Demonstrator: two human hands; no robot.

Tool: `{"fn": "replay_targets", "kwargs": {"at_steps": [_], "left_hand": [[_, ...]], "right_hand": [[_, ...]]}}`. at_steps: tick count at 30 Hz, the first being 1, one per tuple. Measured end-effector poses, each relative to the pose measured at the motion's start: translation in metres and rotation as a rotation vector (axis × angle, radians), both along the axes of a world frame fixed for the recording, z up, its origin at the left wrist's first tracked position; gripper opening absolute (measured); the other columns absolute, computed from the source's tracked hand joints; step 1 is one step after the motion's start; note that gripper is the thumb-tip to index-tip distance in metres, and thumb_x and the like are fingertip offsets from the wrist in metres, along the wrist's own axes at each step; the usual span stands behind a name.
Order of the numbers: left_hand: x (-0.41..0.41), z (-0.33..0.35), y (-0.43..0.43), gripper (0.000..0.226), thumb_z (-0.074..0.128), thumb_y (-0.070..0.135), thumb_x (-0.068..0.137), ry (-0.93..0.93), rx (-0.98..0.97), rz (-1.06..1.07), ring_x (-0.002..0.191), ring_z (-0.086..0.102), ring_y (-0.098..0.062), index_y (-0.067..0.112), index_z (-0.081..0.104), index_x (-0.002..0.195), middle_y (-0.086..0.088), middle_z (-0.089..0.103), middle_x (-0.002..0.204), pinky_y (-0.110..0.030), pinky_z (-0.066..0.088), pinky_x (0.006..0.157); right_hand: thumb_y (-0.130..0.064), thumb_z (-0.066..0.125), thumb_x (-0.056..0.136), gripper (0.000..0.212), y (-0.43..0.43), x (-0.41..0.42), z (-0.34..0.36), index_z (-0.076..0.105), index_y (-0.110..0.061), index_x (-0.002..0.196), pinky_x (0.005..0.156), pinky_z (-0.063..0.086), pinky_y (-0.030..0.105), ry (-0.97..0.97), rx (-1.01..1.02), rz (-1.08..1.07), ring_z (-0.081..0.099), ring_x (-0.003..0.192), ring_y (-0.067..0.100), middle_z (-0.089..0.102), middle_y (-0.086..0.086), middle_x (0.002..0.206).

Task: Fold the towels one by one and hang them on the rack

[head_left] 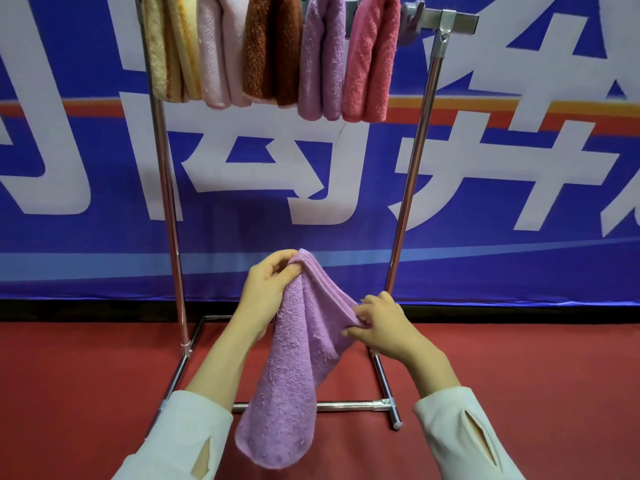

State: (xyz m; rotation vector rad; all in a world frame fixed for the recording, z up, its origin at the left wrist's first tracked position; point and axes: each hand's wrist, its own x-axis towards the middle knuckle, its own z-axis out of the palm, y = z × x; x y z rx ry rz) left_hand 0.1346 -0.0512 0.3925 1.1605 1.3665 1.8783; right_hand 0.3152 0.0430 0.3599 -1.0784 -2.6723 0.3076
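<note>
Red floor below; both hands (266, 289) (384, 323) pinch purple towel (294, 368) hanging between them.

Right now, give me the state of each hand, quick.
Left hand: closed, pinching the top corner of the purple towel.
Right hand: closed, gripping the same towel's edge.

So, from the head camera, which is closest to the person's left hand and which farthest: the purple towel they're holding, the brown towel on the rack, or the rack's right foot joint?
1. Held purple towel, gripped in the left hand.
2. Right foot joint, lower right on the floor.
3. Brown towel, up on the rail.
</note>
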Motion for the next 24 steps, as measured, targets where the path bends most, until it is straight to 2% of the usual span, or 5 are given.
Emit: {"fn": "replay_targets", "kwargs": {"at_steps": [4,10,13,17,24], "left_hand": [[-0.01,-0.003,-0.002,0.018,0.059,0.007,0.091,-0.003,-0.019,0.06,0.082,0.061,0.0,0.022,0.068,0.093,0.005,0.069,0.092,-0.014,0.047,0.077],[-0.011,-0.008,-0.001,0.016,0.059,0.006,0.091,-0.008,-0.031,0.06,0.082,0.061,-0.002,0.019,0.068,0.094,0.005,0.069,0.091,-0.01,0.046,0.074],[-0.008,-0.007,-0.002,0.016,0.059,0.007,0.092,0.002,-0.023,0.034,0.083,0.062,0.0,0.019,0.068,0.097,0.005,0.069,0.093,-0.009,0.047,0.074],[-0.002,-0.004,-0.001,0.015,0.059,0.009,0.092,0.09,-0.026,-0.024,0.081,0.062,0.002,0.02,0.068,0.096,0.006,0.069,0.091,-0.01,0.047,0.075],[-0.009,-0.011,0.002,0.015,0.058,0.007,0.092,0.094,-0.046,0.043,0.084,0.061,-0.004,0.017,0.068,0.097,0.002,0.069,0.094,-0.015,0.046,0.08]], "right_hand": [[-0.042,0.075,0.077,0.041,-0.003,0.007,0.003,0.038,-0.031,0.06,0.08,0.034,0.03,0.09,-0.058,0.031,0.031,0.09,0.017,0.036,-0.004,0.085],[-0.011,0.08,0.073,0.048,-0.007,0.004,0.002,0.037,-0.024,0.059,0.076,0.036,0.009,0.453,-0.228,0.133,0.045,0.088,0.003,0.049,-0.004,0.094],[-0.006,0.075,0.075,0.045,-0.005,-0.001,-0.007,0.037,-0.024,0.059,0.073,0.041,0.022,0.34,-0.246,0.117,0.044,0.069,0.003,0.048,-0.005,0.082],[-0.001,0.067,0.076,0.032,-0.005,-0.003,-0.025,0.055,-0.03,0.081,0.071,0.043,0.027,0.331,-0.37,0.126,0.044,0.068,0.009,0.051,-0.007,0.082],[0.012,0.051,0.082,0.052,-0.011,-0.009,-0.018,0.058,-0.031,0.111,0.065,0.057,0.028,0.374,-0.437,0.21,0.049,0.074,0.015,0.049,0.005,0.101]]}}
